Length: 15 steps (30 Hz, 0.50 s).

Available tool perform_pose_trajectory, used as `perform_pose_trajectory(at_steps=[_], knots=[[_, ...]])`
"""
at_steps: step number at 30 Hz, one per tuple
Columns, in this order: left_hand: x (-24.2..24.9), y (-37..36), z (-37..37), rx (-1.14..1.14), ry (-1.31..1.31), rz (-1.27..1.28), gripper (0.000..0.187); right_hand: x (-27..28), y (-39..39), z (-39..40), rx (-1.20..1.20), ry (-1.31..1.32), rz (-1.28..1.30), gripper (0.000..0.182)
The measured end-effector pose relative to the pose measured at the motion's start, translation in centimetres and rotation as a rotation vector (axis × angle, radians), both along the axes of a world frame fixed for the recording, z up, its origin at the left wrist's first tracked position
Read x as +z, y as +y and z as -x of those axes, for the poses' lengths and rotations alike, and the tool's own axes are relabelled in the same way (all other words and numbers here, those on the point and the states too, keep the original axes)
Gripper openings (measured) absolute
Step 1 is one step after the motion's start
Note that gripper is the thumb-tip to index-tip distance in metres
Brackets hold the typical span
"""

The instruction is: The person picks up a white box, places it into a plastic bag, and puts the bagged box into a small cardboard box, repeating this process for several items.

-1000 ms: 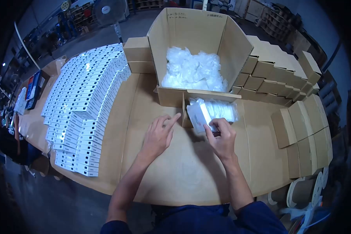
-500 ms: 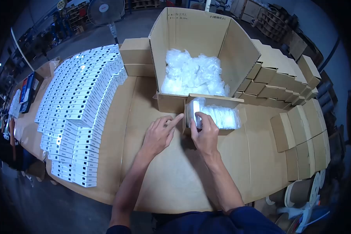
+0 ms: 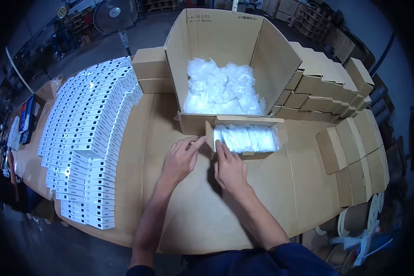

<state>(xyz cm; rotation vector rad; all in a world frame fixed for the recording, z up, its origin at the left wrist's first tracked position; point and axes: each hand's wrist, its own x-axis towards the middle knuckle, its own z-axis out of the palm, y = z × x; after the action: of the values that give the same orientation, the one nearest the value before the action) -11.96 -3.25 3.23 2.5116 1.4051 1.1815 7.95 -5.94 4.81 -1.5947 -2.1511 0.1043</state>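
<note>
A small open cardboard carton [image 3: 255, 156] is packed with a row of clear plastic-wrapped packets [image 3: 249, 138]. My left hand [image 3: 181, 160] is beside its left end, index finger stretched out to the left end flap and the other fingers loosely bent. At the carton's front left corner is my right hand [image 3: 230, 171], its extended fingertips reaching over the front edge against the leftmost packet. Behind the carton, a large open cardboard box [image 3: 198, 123] contains a heap of clear plastic-wrapped packets [image 3: 223, 89].
Stacked white boxes [image 3: 89, 124] cover the table's left side. Closed cardboard cartons [image 3: 329, 94] are piled at the back right, with more cartons [image 3: 354, 156] along the right edge. A fan [image 3: 116, 14] stands behind the table. Spools [image 3: 361, 218] are below right.
My right hand has lowered a wrapped packet into the carton's left end and let it go, moving slightly down and left. My left hand stays by the flap. The view has shifted a little.
</note>
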Motion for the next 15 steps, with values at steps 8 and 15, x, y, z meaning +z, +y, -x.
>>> perform_pose_trajectory(at_steps=[8, 15], knots=[[-1.9, -2.5, 1.0, 0.014, -0.08, 0.174, 0.064, 0.9, -0.9, 1.0, -0.062, -0.059, 0.278, 0.081], [1.3, -7.0, 1.7, 0.137, -0.022, 0.133, 0.068, 0.0, -2.4, 2.0, 0.032, 0.661, -0.344, 0.056]])
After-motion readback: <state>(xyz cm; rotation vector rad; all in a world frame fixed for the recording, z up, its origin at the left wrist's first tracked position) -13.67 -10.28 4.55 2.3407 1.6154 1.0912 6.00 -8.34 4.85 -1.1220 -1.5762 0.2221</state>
